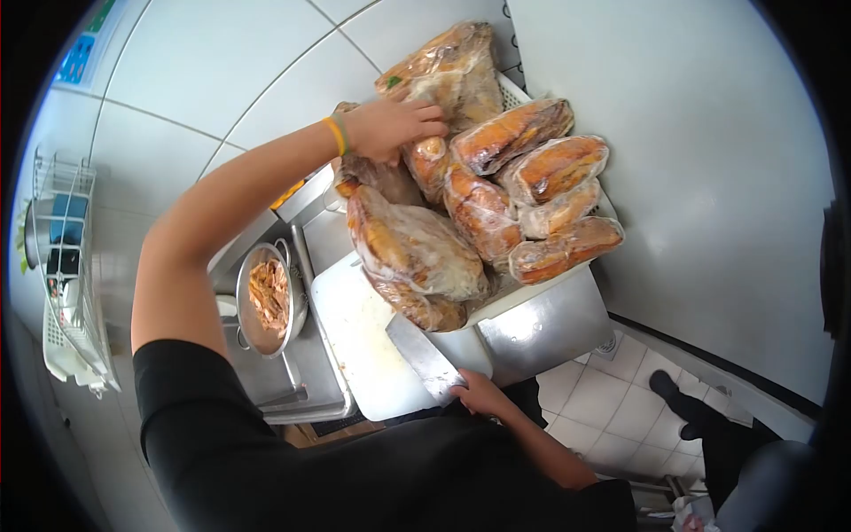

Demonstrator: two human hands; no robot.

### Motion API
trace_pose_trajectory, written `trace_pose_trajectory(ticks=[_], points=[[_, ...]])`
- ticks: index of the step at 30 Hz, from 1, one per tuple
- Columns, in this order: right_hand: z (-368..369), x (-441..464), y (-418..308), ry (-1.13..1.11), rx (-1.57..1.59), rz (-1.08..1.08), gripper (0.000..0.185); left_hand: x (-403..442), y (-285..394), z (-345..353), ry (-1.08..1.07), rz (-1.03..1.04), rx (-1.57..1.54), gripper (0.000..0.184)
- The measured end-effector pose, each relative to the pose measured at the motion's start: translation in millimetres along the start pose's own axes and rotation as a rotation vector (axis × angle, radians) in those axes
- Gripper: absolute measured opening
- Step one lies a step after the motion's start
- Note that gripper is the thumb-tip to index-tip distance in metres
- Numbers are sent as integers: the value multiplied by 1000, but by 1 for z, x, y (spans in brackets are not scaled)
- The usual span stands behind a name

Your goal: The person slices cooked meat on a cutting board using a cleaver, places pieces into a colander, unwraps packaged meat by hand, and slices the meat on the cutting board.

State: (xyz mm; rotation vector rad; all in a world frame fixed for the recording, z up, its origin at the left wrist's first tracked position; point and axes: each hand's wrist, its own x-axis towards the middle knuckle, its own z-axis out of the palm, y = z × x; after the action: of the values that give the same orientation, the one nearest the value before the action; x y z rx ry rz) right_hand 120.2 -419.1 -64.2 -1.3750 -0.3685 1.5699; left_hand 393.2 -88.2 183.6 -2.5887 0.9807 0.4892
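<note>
Many big brown pieces of meat in clear plastic wrap (421, 253) sit heaped at the top middle of the frame. The left hand (390, 130) lies on them, fingers half bent; I cannot tell if it grips any. At the bottom middle, the right hand (481, 395) is curled tight around a wide silver metal knife (420, 356), its blade above a white cutting board (346, 306).
</note>
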Motion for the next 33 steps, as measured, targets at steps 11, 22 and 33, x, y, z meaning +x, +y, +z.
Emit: trace_pose_trajectory(ticks=[11, 22, 33], points=[[1, -1, -1, 31, -23, -36, 17, 13, -9, 16, -84, 77, -16, 36], [0, 2, 5, 18, -54, -71, 20, 26, -31, 4, -204, 119, -46, 39], [-3, 11, 10, 13, 48, -68, 20, 25, -20, -13, -270, 214, -78, 38]])
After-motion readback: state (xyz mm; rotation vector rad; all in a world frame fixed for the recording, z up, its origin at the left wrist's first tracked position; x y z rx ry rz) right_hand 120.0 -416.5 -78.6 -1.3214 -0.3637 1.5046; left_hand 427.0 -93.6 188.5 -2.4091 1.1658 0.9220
